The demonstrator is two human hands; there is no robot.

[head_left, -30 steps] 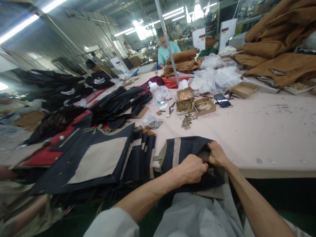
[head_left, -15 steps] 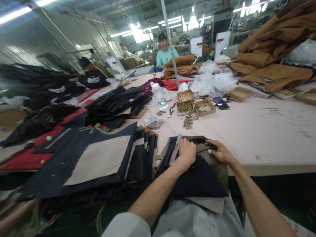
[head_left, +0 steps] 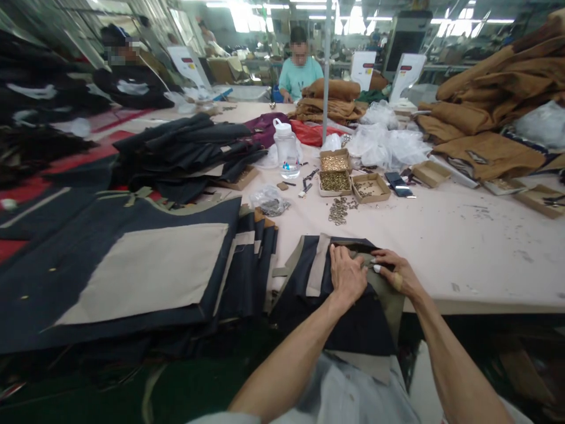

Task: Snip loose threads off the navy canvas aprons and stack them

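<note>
A folded navy cloth piece with a beige strip and olive underside (head_left: 295, 300), apron-like, lies at the table's front edge and hangs down over my lap. My left hand (head_left: 348, 275) rests on its upper part, fingers curled and closed on the cloth's folded edge. Just to the right, my right hand (head_left: 401, 275) pinches the olive edge between thumb and fingers, with a pale wrapping on one fingertip and a tan one near the thumb's base. The fingertips of both hands almost meet over the fold. Whether anything small lies between them is hidden.
Left of me is a stack of similar navy pieces with beige panels (head_left: 145, 265). Beyond stand a water jug (head_left: 286, 150), boxes of small brass parts (head_left: 334, 181), loose metal clips (head_left: 338, 211) and a phone (head_left: 398, 184). Brown garments (head_left: 498, 106) are piled right; co-workers sit across the table.
The view has levelled and turned slightly. My left hand has shifted right along the cloth toward my right hand, uncovering more of the beige strip. My right hand keeps its hold on the edge.
</note>
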